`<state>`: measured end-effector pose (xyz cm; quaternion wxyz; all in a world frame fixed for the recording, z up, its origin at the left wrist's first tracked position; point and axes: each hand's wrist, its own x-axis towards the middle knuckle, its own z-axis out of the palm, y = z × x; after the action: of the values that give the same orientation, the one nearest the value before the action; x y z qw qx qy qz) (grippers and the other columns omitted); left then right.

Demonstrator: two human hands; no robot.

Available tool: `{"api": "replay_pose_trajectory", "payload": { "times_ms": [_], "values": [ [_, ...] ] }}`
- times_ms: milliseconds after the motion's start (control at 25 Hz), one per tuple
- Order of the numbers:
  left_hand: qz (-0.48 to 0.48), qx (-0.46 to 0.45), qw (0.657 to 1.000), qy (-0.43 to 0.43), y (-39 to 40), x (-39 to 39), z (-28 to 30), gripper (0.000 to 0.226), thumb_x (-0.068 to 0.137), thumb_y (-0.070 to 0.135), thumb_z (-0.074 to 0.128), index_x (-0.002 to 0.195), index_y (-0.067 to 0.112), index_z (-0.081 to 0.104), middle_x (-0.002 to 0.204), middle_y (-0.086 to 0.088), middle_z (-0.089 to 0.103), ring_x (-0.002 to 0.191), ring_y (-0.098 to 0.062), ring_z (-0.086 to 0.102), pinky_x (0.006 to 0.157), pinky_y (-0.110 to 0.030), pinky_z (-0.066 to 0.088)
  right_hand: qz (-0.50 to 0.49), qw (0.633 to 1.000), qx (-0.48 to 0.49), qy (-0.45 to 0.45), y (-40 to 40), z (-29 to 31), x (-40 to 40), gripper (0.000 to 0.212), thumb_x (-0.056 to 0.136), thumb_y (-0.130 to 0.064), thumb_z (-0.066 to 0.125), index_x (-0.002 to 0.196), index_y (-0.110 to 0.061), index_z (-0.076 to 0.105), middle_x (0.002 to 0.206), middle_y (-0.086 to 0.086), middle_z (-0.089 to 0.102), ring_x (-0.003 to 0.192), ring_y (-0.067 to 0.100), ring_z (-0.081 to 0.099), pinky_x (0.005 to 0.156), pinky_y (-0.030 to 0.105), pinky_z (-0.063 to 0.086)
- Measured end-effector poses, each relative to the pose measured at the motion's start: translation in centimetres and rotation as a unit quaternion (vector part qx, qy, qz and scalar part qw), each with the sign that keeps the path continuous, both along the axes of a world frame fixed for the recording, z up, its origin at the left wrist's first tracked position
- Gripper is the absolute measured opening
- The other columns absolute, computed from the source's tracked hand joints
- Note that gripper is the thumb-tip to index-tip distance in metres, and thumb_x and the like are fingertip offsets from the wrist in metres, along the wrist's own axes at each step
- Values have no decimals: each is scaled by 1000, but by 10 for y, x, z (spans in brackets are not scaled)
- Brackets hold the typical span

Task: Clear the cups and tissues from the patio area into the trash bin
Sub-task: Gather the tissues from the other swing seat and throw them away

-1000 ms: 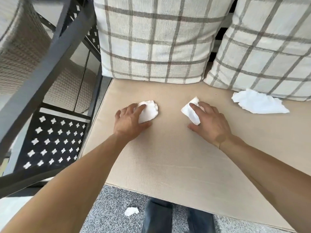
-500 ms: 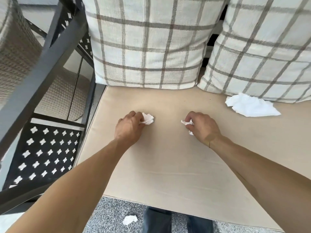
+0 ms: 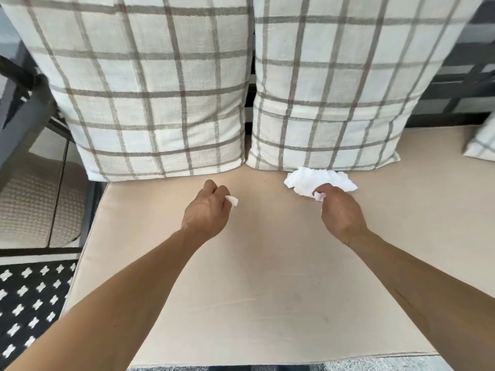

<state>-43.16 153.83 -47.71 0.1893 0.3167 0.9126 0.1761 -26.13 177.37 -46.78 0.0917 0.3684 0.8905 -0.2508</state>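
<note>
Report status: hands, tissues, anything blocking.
Left hand shut on balled tissue. Right hand shut on second wad, at loose tissue below plaid pillow. Nothing blocking.

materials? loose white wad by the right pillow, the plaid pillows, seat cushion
Loose white wad: thin tissue paper by the look, matte, crumpled with ragged edges.
Plaid pillows: woven fabric, visible weave, soft bulging shape.
Seat cushion: beige matte cloth, faint creases; probably padded, filling unseen.
</note>
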Motion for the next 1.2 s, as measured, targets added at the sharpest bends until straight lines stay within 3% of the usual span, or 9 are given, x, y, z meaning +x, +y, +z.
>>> {"api": "replay_pose_trajectory", "payload": {
  "times_ms": [160, 280, 400, 600, 760, 920, 1000, 1120, 1200],
  "values": [
    [-42, 28, 998, -39, 58, 14, -10, 19, 97, 20, 45, 111, 19, 59, 111, -1, 52, 88, -29, 57, 71, -36, 47, -15, 999, 46, -8, 31, -12, 11, 41, 95, -26, 46, 135, -19, 46, 122, 9, 53, 114, 32, 52, 85, 42, 46],
    [-50, -4, 996, -69, 101, 21, -28, 30, 96, 15, 43, 124, 21, 55, 110, -6, 52, 98, -33, 57, 78, -38, 45, -5, 997, 59, -53, 44, -25, 6, 71, 82, -63, 54, 140, -23, 38, 126, 8, 45, 112, 31, 46, 85, 41, 42],
    [-33, -35, 994, -99, 130, 23, -46, 42, 93, 34, 53, 135, 30, 49, 118, -2, 47, 102, -25, 58, 81, -35, 46, 1, 993, 82, -82, 47, -43, -7, 87, 68, -78, 55, 137, -27, 38, 123, 8, 44, 108, 31, 44, 84, 41, 40],
    [-6, 4, 998, -63, 155, 20, -74, 40, 84, 52, 62, 121, 37, 63, 121, 6, 59, 106, -17, 58, 72, -28, 40, -30, 998, 53, -32, 52, -72, -17, 50, 84, -55, 59, 123, -25, 49, 124, 10, 45, 112, 33, 45, 86, 42, 40],
    [50, 40, 996, -67, 166, 26, -80, 26, 90, 47, 57, 109, 34, 68, 111, 3, 60, 95, -19, 57, 69, -30, 38, -17, 999, 50, 3, 52, -78, -10, 27, 93, -38, 50, 108, -15, 54, 115, 11, 49, 106, 33, 47, 80, 39, 42],
    [3, 54, 998, -36, 150, 29, -66, 26, 96, 27, 45, 115, 19, 61, 107, -6, 55, 84, -21, 51, 66, -32, 41, -64, 997, -10, 49, 58, -65, 8, 19, 88, -26, 53, 95, -9, 58, 113, 7, 49, 98, 29, 51, 78, 38, 47],
    [1, 69, 998, -8, 138, 27, -53, 20, 94, 19, 48, 102, 7, 62, 93, -5, 54, 82, -21, 47, 67, -36, 48, -82, 994, -25, 71, 57, -52, 14, 14, 87, -19, 55, 94, -8, 60, 105, 9, 57, 93, 29, 55, 72, 34, 43],
    [72, 99, 989, -78, 120, 26, -32, 16, 89, 22, 59, 92, 8, 65, 96, 3, 54, 85, -13, 48, 71, -28, 44, -120, 985, -73, 99, 47, -24, 12, 4, 85, -11, 54, 82, -13, 56, 81, 7, 65, 74, 30, 58, 59, 32, 39],
    [156, 129, 961, -189, 107, 25, -15, 13, 87, 25, 62, 91, 14, 66, 103, 0, 66, 84, -16, 59, 77, -29, 50, -141, 976, -119, 117, 34, -4, 8, 10, 82, -7, 51, 78, -17, 51, 80, 6, 65, 71, 32, 61, 60, 35, 48]
  ]
}}
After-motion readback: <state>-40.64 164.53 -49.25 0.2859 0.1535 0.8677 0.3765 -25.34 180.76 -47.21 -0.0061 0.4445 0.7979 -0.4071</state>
